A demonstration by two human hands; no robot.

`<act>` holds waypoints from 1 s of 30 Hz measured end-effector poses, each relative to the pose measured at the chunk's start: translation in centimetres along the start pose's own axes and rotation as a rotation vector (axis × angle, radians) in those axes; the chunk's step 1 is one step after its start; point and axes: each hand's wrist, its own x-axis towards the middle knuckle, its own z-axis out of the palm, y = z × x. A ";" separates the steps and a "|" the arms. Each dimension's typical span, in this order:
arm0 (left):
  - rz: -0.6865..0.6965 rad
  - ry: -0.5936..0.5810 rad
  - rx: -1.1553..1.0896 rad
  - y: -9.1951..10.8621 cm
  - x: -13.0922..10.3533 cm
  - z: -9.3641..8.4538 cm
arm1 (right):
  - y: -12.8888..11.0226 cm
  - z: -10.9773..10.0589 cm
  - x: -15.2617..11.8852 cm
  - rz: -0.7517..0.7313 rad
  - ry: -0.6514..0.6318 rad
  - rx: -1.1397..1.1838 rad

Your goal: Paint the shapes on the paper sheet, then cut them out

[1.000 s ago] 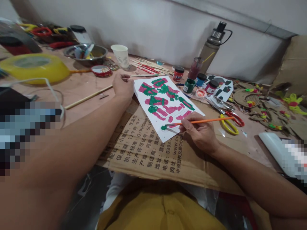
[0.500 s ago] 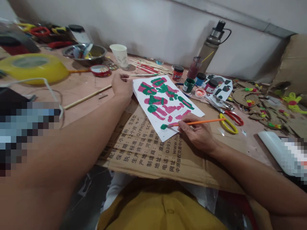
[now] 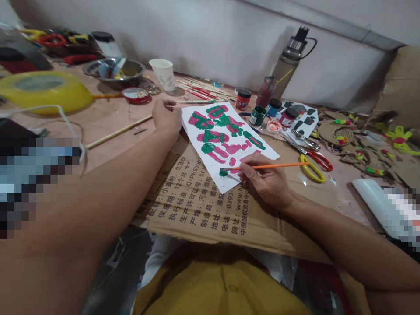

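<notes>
Your right hand [image 3: 262, 177] is closed around the thin orange brush [image 3: 278, 166], its tip at the small green patch [image 3: 223, 173] near the closest corner of the flat white paper [image 3: 229, 146]. Your left hand [image 3: 168, 117] is loosely curled at the left edge; I cannot tell if it holds anything. The paper lies partly over creased brown cardboard [image 3: 210, 225]. You seem to be filling this roundish patch; the next stroke probably calls for light, steady pressure.

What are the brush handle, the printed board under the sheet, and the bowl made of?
Brush handle: painted wood or plastic, judging by its smooth, even orange; which, I can't tell. Printed board: apparently corrugated cardboard, matt brown with parallel creases. Bowl: probably polished metal, given its silvery, reflective rim.
</notes>
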 end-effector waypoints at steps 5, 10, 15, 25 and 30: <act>-0.018 0.002 -0.008 0.3 -0.2 -0.1 | -0.1 -0.4 -0.1 0.020 -0.054 -0.066; -0.033 0.006 0.012 0.8 -0.5 -0.3 | -1.0 -1.1 -0.1 -0.004 -0.087 -0.071; -0.034 0.000 0.009 0.8 -0.6 -0.3 | -0.6 -0.6 0.1 0.047 -0.032 0.017; -0.027 -0.013 0.020 0.5 -0.4 -0.3 | -1.0 -1.3 0.2 0.055 -0.062 -0.051; -0.011 -0.004 0.018 -0.3 0.2 0.0 | -0.5 -0.3 0.1 0.042 -0.025 0.065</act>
